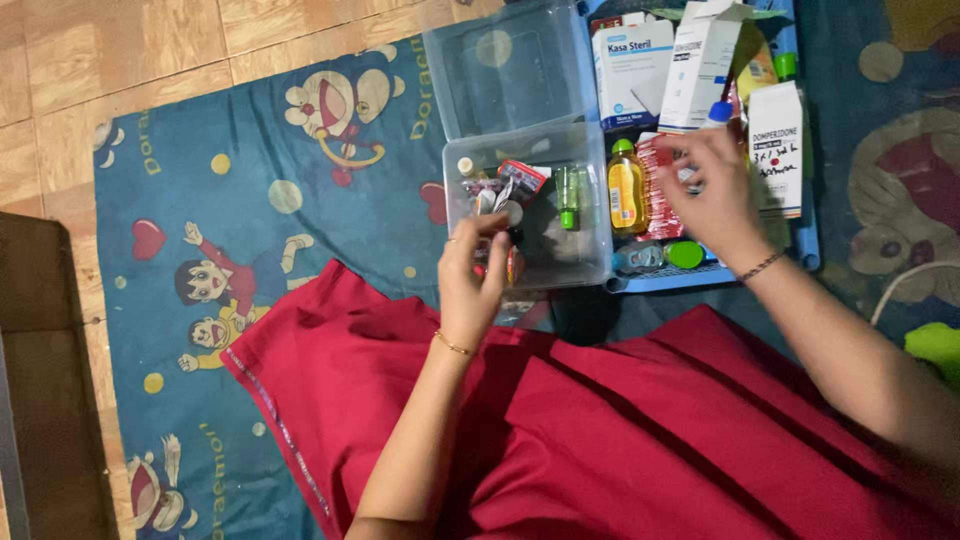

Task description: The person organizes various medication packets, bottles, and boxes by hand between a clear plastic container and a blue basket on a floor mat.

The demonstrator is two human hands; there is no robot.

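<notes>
Head view, looking straight down: the left hand [470, 285] hovers at the near rim of a clear plastic box [590, 200], its fingers curled closed around a small red and silver item [510, 265]; what that item is, I cannot tell. Inside the box lie a small green bottle [568, 195] and a jumble of little packets [505, 185]. Its clear lid [505, 70] stands open on the far side.

Over to the right hand [715, 190]: it is out above a blue tray [805, 235], fingers loosely spread, grip open, touching a strip of red sachets [657, 200]. Just beside those stands a yellow bottle with a green cap [626, 190]. White medicine boxes [700, 65] crowd the tray's far end.

All of this sits on a blue cartoon-print mat [250, 200] spread over the wooden floor [110, 60], with red cloth [620, 440] across the person's lap.
</notes>
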